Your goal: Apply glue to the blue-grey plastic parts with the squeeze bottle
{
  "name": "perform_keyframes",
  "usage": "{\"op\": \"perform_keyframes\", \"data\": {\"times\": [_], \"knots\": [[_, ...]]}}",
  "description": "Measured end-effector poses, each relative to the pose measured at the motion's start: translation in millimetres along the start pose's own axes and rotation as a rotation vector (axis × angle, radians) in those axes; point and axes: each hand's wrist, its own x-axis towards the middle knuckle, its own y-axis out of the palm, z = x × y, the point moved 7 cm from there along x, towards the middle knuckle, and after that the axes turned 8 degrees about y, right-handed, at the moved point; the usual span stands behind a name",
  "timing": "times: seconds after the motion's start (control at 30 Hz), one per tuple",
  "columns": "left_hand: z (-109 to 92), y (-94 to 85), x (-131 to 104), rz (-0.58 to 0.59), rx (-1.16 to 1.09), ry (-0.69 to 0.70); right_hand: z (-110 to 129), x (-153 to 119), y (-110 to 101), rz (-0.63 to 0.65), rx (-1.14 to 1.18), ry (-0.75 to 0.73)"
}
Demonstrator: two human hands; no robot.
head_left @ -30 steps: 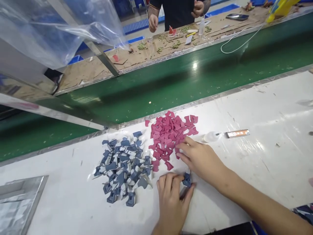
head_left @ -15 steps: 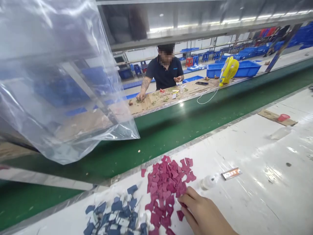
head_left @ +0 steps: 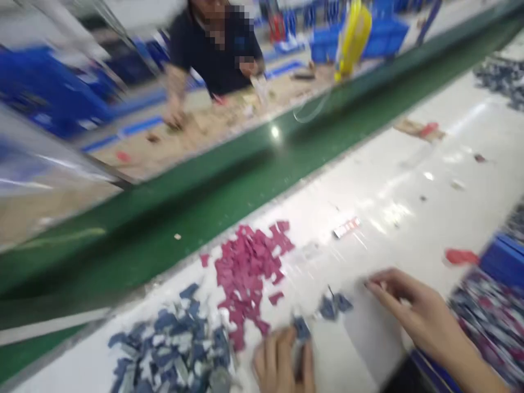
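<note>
My left hand (head_left: 282, 360) is at the bottom centre, its thumb and fingers pinching a blue-grey piece (head_left: 302, 327). To its right, my right hand (head_left: 405, 305) is curled above the white table, fingertips together; what it holds, if anything, is too blurred to tell. Between the hands lie a few blue-grey pieces (head_left: 334, 305). A heap of magenta pieces (head_left: 249, 267) lies beyond my left hand, and a heap of blue and pale grey pieces (head_left: 172, 349) is to its left.
A green conveyor belt (head_left: 229, 191) runs beyond the white table (head_left: 368, 191). Across it sits a person (head_left: 216, 54) near a yellow fan (head_left: 355, 38). On the right are a red object (head_left: 462, 256) and a blue bin (head_left: 503, 262) beside mixed pieces.
The view has turned to the right and down. My left hand has come into view with a blue-grey piece. My right hand has left the magenta heap and moved right.
</note>
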Motion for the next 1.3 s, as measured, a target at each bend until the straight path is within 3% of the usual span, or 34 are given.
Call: {"op": "perform_keyframes", "data": {"times": [0.07, 0.17, 0.47, 0.57, 0.73, 0.97, 1.17, 1.3], "knots": [[-13.7, -8.8, -6.7, 0.078, -0.022, -0.005, 1.9, -2.6, -5.0, 0.046, -0.034, 0.08], [-27.0, -14.2, 5.4, 0.114, -0.1, 0.017, 2.2, -4.3, -2.7, 0.092, -0.072, 0.119], [-39.0, -16.6, 39.9, 0.06, -0.054, 0.035, -0.5, -1.6, 1.2, 0.142, -0.252, 0.036], [-52.2, -17.7, 50.2, 0.047, -0.052, 0.053, -1.9, -0.3, 0.4, 0.154, -0.299, 0.027], [-76.2, -7.1, 60.0, 0.137, 0.001, 0.114, 2.2, 1.6, 3.3, 0.23, -0.088, 0.082], [-75.7, -1.0, 65.2, 0.152, 0.036, 0.127, 2.6, 2.1, 20.7, 0.346, 0.26, 0.23], [-70.6, -1.8, 75.2, 0.085, 0.085, 0.118, 7.8, 4.8, 19.5, 0.278, 0.233, 0.159], [-84.0, -5.4, 66.6, 0.091, 0.018, 0.131, 4.7, 3.8, 25.6, 0.336, 0.332, 0.238]]}}
